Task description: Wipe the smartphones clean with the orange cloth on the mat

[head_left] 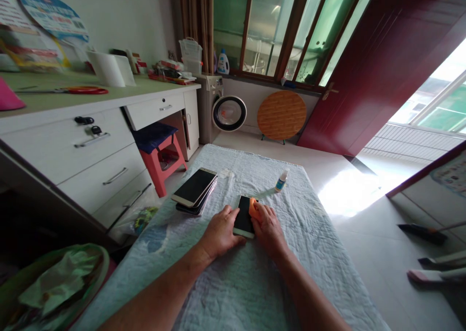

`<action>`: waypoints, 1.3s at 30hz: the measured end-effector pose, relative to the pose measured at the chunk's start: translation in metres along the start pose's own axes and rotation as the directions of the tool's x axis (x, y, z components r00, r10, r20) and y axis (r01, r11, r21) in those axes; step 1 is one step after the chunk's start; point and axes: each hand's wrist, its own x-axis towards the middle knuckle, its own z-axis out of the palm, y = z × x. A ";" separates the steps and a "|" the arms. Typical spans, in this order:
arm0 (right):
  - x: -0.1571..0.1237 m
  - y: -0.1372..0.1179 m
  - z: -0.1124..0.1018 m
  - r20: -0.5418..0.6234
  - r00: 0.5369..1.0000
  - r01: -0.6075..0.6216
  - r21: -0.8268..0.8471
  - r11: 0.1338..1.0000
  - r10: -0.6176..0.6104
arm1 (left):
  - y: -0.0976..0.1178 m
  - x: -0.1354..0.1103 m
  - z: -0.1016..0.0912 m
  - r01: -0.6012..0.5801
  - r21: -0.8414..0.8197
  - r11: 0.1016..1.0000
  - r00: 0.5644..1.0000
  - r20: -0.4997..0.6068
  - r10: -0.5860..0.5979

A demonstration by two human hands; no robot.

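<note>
A smartphone (243, 220) with a dark screen and pale frame lies face up on the cloth-covered table. My left hand (221, 231) grips its left edge, with the fingers along the side and the thumb near the bottom corner. In my right hand (268, 228) is an orange cloth (254, 207), pressed against the upper right part of the screen. To the left sits a stack of phones (195, 188), the top one face up with a gold frame. A small spray bottle (281, 181) with a blue label and clear cap stands upright beyond my right hand.
The light blue quilted cloth (309, 282) covers the table. Left of it are a red stool (160, 168), white drawers (98, 151) and a waste bin (104, 263). A washing machine (207, 110) with its door open and a round wooden tabletop (282, 115) stand behind.
</note>
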 end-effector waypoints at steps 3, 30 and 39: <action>0.000 -0.002 0.001 0.002 1.000 0.009 -0.080 0.997 -0.009 | 0.001 -0.001 -0.001 -0.014 0.028 1.000 1.000 0.001 0.014; -0.003 -0.019 -0.007 0.241 0.969 0.085 -0.151 0.985 -0.047 | 0.000 0.000 -0.001 -0.006 0.091 0.996 1.000 0.027 0.004; -0.005 -0.020 -0.009 0.238 0.971 0.082 -0.185 0.979 -0.037 | 0.002 0.000 -0.002 0.004 0.091 0.996 1.000 0.003 -0.005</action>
